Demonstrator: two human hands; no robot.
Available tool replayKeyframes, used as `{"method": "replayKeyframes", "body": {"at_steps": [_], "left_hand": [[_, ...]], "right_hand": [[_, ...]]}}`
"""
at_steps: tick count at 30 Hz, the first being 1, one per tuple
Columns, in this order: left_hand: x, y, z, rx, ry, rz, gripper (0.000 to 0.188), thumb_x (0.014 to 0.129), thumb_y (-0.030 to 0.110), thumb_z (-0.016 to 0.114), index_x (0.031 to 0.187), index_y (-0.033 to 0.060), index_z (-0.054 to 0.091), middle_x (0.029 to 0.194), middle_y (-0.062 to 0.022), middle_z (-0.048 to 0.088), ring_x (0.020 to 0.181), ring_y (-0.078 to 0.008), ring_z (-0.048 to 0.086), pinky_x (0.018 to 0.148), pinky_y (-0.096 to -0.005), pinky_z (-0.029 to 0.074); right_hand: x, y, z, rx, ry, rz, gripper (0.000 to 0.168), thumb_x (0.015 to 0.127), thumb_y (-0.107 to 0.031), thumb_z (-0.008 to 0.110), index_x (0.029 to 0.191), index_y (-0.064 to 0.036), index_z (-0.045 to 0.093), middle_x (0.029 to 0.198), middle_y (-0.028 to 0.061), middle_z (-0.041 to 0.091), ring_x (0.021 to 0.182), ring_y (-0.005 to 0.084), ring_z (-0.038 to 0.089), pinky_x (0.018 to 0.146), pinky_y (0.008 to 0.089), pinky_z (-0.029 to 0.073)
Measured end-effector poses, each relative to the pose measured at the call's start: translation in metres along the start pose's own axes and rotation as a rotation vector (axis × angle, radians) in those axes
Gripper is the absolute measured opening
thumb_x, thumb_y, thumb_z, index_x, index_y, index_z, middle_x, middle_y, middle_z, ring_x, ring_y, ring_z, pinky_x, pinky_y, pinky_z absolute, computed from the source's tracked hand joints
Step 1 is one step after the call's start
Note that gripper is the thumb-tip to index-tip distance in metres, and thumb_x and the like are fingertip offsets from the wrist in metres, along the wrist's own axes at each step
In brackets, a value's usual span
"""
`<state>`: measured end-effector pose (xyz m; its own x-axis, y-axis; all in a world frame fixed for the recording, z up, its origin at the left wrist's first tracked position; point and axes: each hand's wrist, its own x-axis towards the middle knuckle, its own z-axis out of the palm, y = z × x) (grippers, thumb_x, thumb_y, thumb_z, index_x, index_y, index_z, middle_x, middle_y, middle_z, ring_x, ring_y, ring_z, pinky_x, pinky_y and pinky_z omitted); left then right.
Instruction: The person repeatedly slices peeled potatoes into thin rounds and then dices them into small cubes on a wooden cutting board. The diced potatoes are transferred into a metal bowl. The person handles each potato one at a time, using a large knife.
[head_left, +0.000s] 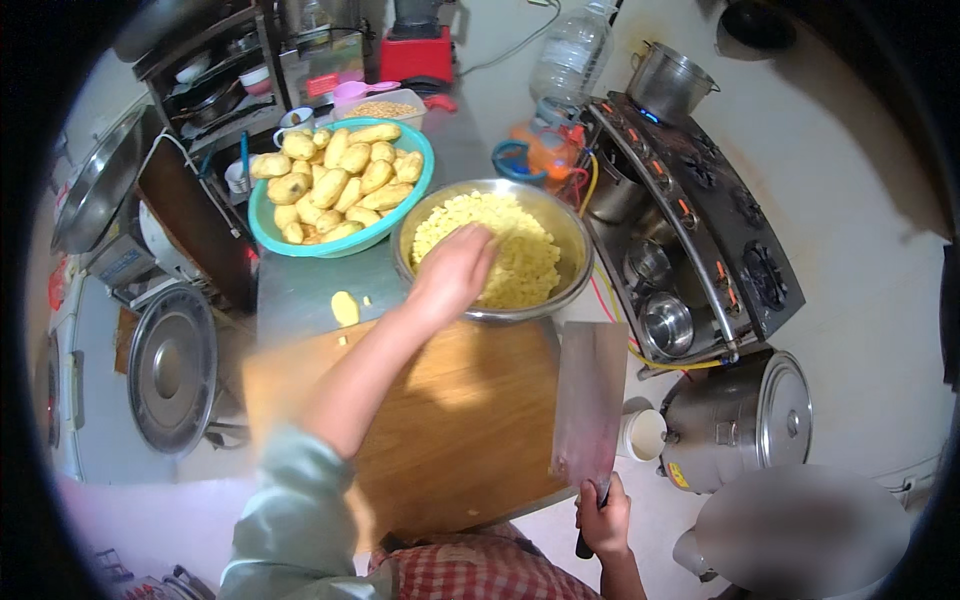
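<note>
My left hand (459, 264) is over the steel bowl (577, 259), its fingers at the heap of small pale yellow potato cubes (525, 255); whether it holds any I cannot tell. In my right hand (606, 517) is the black handle of a broad cleaver (591, 397), its blade lying along the right edge of the wooden cutting board (457, 420). Behind the board's left part, a flat potato slice (345, 308) rests on the metal table, with a small bit beside it. A turquoise basin (259, 225) full of peeled potatoes (328, 187) stands left of the bowl.
A gas stove (720, 187) bearing a steel pot (670, 81) stands at the right, above a large lidded steel pot (735, 420) and a white bucket (643, 435). Behind the basin are a clear tub (412, 101) and a red blender base (417, 56). Shelves (202, 67) stand back left.
</note>
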<state>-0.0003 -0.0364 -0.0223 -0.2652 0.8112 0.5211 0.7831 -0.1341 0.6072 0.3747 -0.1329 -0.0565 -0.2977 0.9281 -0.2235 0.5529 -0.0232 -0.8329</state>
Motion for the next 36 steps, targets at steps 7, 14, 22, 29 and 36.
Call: {"method": "replayKeyframes", "body": {"at_steps": [7, 14, 22, 29, 36], "left_hand": [[-0.220, -0.044, -0.010, 0.423, -0.364, 0.031, 0.027, 0.088, 0.023, 0.062, 0.102, -0.0002, 0.062, 0.102, -0.0132, 0.058, 0.098, -0.0314, 0.055, 0.084, -0.0437, 0.053], [-0.115, -0.081, -0.083, 0.449, 0.009, -0.081, 0.045, 0.078, 0.018, 0.071, 0.120, 0.0074, 0.058, 0.118, -0.0153, 0.055, 0.109, -0.0351, 0.052, 0.091, -0.0431, 0.045], [0.017, -0.262, -0.107, 0.738, -0.043, -0.637, 0.070, 0.087, 0.024, 0.062, 0.148, 0.0193, 0.028, 0.144, -0.0208, 0.036, 0.133, -0.0380, 0.034, 0.102, -0.0505, 0.041], [-0.008, -0.238, -0.131, 0.115, 0.311, -0.441, 0.069, 0.087, 0.018, 0.058, 0.148, 0.0078, 0.028, 0.143, -0.0250, 0.039, 0.132, -0.0398, 0.038, 0.109, -0.0468, 0.034], [-0.225, -0.040, -0.096, 0.378, -0.378, -0.116, 0.072, 0.075, 0.013, 0.069, 0.141, 0.0085, 0.041, 0.134, -0.0135, 0.049, 0.116, -0.0336, 0.046, 0.101, -0.0468, 0.036]], "right_hand": [[-0.004, 0.036, 0.032, -0.655, -0.262, -0.203, 0.022, 0.094, -0.025, 0.056, 0.099, -0.004, 0.049, 0.065, 0.0171, 0.065, 0.060, 0.0383, 0.065, 0.057, 0.0492, 0.049], [0.008, 0.027, 0.048, -0.940, -0.409, -0.256, 0.019, 0.089, -0.022, 0.055, 0.096, -0.004, 0.050, 0.064, 0.0169, 0.063, 0.060, 0.0394, 0.065, 0.056, 0.0529, 0.049], [-0.007, 0.032, 0.061, -0.786, -0.332, -0.295, 0.032, 0.096, -0.023, 0.053, 0.114, 0.003, 0.052, 0.063, 0.0246, 0.061, 0.055, 0.0413, 0.061, 0.049, 0.0504, 0.048], [-0.010, 0.034, 0.063, -0.710, -0.264, -0.276, 0.030, 0.095, -0.021, 0.057, 0.111, 0.004, 0.054, 0.062, 0.0245, 0.059, 0.053, 0.0435, 0.057, 0.047, 0.0512, 0.044], [0.005, 0.022, 0.059, -0.674, -0.235, -0.520, 0.020, 0.092, -0.022, 0.059, 0.090, -0.003, 0.051, 0.062, 0.0212, 0.060, 0.057, 0.0431, 0.060, 0.051, 0.0530, 0.047]]}}
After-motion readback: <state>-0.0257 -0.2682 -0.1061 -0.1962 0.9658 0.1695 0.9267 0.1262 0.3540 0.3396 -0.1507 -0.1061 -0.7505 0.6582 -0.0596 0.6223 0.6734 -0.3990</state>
